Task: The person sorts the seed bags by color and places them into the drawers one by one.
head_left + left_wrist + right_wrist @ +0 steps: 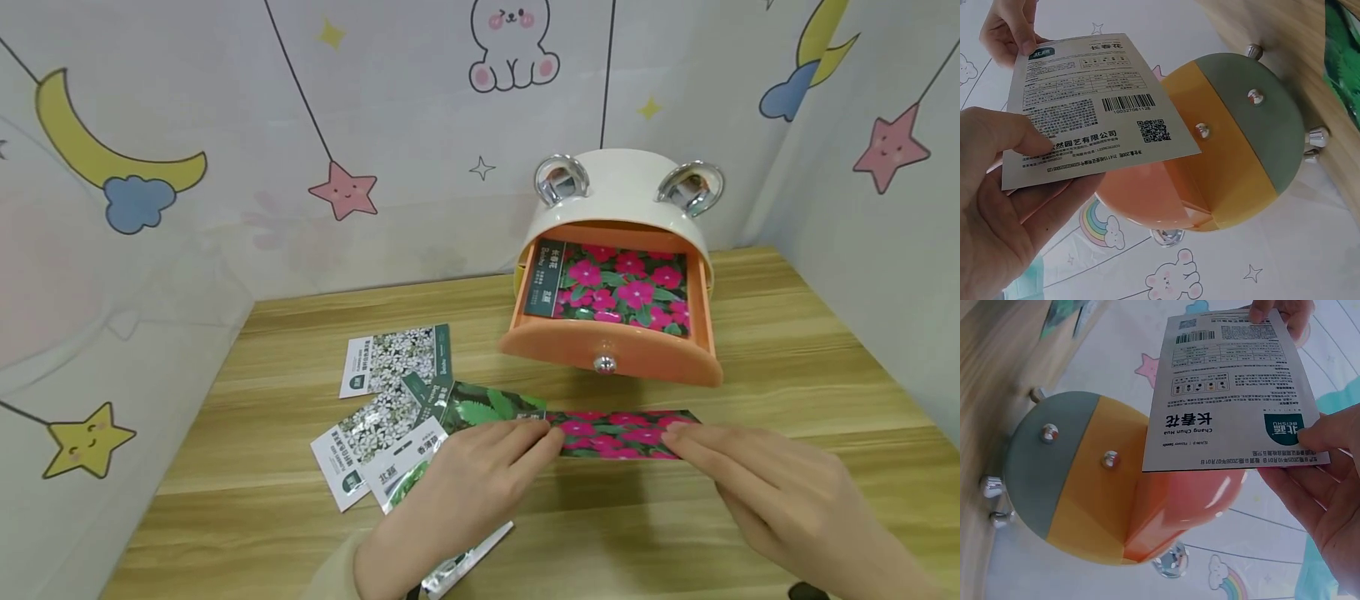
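A seed packet (622, 435) with pink flowers on its front is held level above the table, in front of the small chest. My left hand (480, 467) pinches its left end, thumb on the printed white back in the left wrist view. The other end is pinched by my right hand (787, 492); in the right wrist view, its thumb lies beside the green logo. Behind the packet, the orange top drawer (555, 350) of the rounded chest (622, 187) is pulled out. Inside lies another pink-flower packet (622, 287), face up.
Several other seed packets lie overlapping on the wooden table (247, 467) left of the drawer, among them a white-flower packet (401, 358) and a green-leaf packet (487, 404). My left forearm covers part of the pile. Yellow and green lower drawers (1254, 125) are closed. Printed walls stand behind and at the sides.
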Tool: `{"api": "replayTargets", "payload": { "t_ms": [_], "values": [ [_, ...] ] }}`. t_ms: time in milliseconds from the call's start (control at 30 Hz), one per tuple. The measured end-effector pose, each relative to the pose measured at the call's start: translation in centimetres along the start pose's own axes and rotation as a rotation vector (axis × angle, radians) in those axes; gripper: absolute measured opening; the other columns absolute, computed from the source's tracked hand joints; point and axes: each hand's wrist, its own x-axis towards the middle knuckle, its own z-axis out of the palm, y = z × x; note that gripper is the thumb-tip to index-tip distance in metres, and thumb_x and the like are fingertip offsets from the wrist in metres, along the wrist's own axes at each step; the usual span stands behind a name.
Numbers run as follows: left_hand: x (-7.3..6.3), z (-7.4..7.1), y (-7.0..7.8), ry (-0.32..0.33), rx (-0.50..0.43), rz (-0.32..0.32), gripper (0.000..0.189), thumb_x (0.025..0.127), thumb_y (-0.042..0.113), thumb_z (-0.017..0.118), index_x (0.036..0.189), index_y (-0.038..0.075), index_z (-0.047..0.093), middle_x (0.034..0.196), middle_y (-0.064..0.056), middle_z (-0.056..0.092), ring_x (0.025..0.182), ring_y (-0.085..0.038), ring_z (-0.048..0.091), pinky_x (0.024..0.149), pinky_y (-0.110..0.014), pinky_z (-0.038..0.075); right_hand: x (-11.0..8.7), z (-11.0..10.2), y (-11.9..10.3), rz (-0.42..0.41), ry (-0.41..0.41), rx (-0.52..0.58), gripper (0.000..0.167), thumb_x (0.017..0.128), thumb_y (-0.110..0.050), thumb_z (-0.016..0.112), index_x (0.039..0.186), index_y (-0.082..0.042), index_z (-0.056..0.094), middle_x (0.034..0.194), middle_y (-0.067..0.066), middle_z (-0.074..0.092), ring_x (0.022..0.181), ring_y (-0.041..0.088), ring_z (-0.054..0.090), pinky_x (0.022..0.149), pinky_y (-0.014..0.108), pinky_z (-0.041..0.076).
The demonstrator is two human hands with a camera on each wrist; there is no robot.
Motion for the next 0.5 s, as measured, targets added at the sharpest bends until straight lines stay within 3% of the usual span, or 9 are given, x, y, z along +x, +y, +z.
{"api": "replayTargets", "payload": {
  "t_ms": [100, 333, 500],
  "values": [
    [0.3, -0.7, 0.0, 0.036, 0.005, 0.016, 0.04, 0.099, 0.001, 0.03, 0.111, 0.011, 0.066, 0.102, 0.001, 0.071, 0.094, -0.011, 0.069, 0.084, -0.022, 0.056, 0.5, -0.5, -0.2, -0.003, 0.026, 0.04, 0.028, 0.099, -0.008, 0.046, 0.1, 0.0, 0.073, 0.088, 0.007, 0.074, 0.073, 0.014, 0.067, 0.066, 0.014, 0.052],
    [0.8, -2.3, -0.1, 0.099, -0.004, 0.029, 0.031, 0.101, 0.006, 0.037, 0.109, 0.009, 0.068, 0.103, 0.001, 0.072, 0.094, -0.011, 0.069, 0.083, -0.022, 0.057, -0.2, -1.6, 0.2, 0.002, 0.034, -0.005, 0.027, 0.098, -0.012, 0.049, 0.101, -0.003, 0.074, 0.091, 0.004, 0.075, 0.069, 0.012, 0.065, 0.059, 0.016, 0.048],
    [1.1, -3.3, -0.1, 0.131, -0.033, 0.035, 0.032, 0.096, 0.002, 0.038, 0.107, 0.007, 0.067, 0.104, 0.0, 0.072, 0.096, -0.011, 0.069, 0.086, -0.022, 0.056, 0.3, -1.8, 0.2, -0.01, 0.061, 0.052, 0.025, 0.096, -0.01, 0.051, 0.098, 0.0, 0.074, 0.09, 0.008, 0.075, 0.071, 0.012, 0.066, 0.061, 0.016, 0.049]
  ]
}}
